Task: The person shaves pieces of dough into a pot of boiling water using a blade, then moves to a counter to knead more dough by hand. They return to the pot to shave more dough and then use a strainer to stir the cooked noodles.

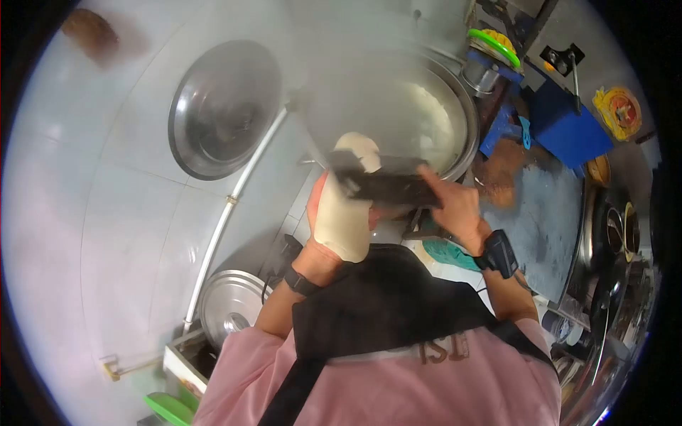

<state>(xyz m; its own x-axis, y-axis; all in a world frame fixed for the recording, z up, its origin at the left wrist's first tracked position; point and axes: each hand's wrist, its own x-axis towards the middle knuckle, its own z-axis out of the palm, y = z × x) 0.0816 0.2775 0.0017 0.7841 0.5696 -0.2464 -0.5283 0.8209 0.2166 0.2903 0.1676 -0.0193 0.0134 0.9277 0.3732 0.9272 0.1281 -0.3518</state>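
Note:
A long pale block of dough (342, 220) lies along my left hand (318, 241), whose fingers show at both of its sides. My right hand (455, 206) is closed on a dark flat tool (387, 183), blurred by motion, held across the upper part of the dough. A rounded pale end of dough (359, 144) shows just beyond the tool. Past both hands stands a wide metal pot (469, 135) with pale liquid in it, partly veiled by steam.
A round metal lid (226, 110) stands against the tiled wall, beside a white pipe (245, 177). Another lid (227, 305) is at the lower left. At right are a blue box (568, 124), a metal worktop (543, 220) and a small pot (480, 75).

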